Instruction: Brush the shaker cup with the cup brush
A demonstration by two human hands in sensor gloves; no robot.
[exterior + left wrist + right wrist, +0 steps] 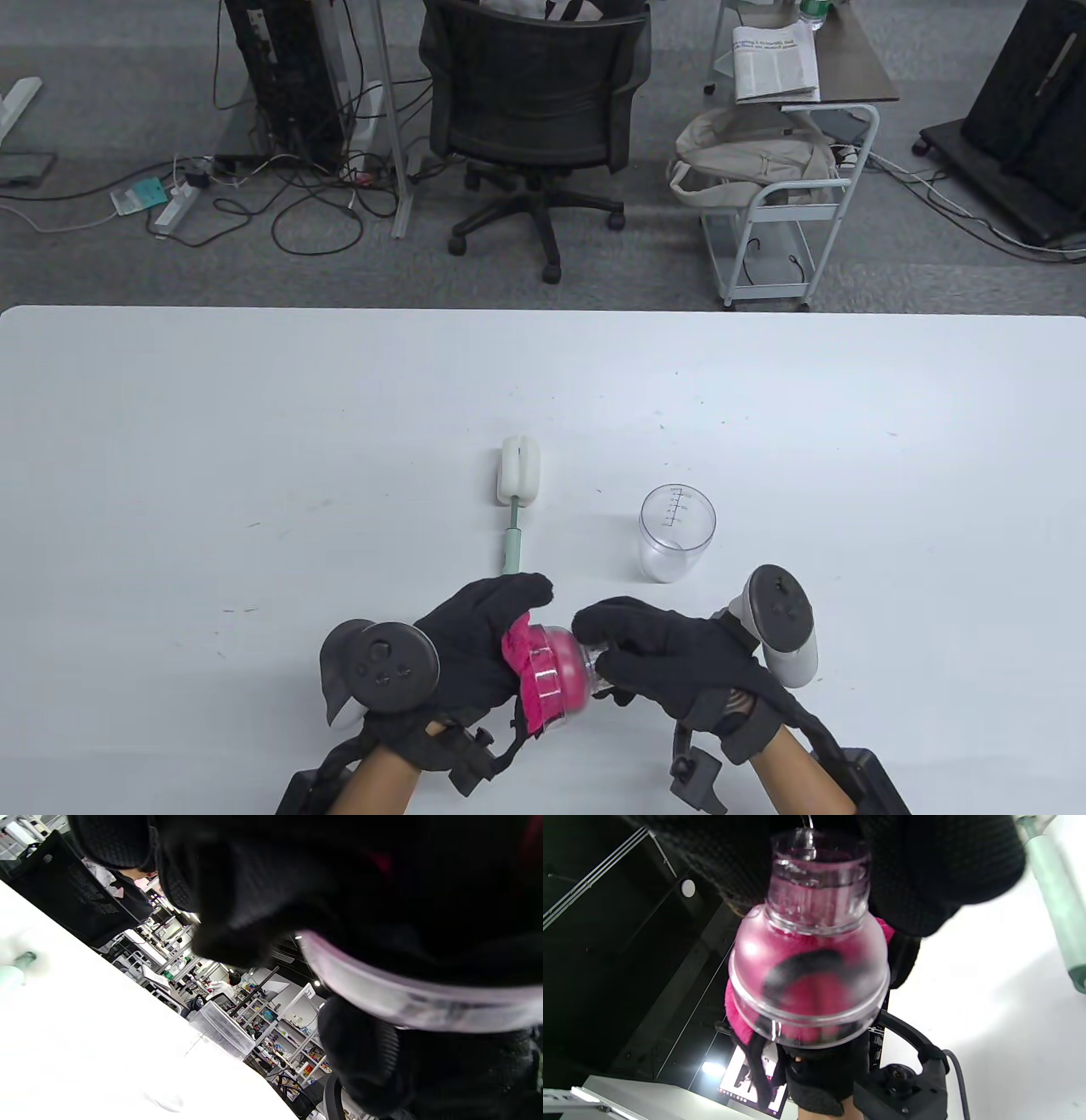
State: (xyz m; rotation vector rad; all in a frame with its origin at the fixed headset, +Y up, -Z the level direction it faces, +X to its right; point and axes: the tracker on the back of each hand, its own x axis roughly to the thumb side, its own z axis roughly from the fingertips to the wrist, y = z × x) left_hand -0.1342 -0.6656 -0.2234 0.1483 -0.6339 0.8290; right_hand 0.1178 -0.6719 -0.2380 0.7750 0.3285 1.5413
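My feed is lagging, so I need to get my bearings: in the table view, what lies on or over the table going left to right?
Left hand → cup brush, lying flat → clear dome lid with a pink cloth, held between both hands → measuring cup, upright → right hand.

An office doubling as a lab is showing here. A black mesh office chair (534, 93) is standing on grey carpet beyond the white table (254, 441), with a computer tower (284, 76) beside it and cables (314, 204) trailing to a power strip (178, 204). A wheeled cart (785, 212) is carrying a bag, and papers (776, 64) are lying on a side desk. In the blurred left wrist view, what seem to be stocked shelves (292, 1043) are lining the background.
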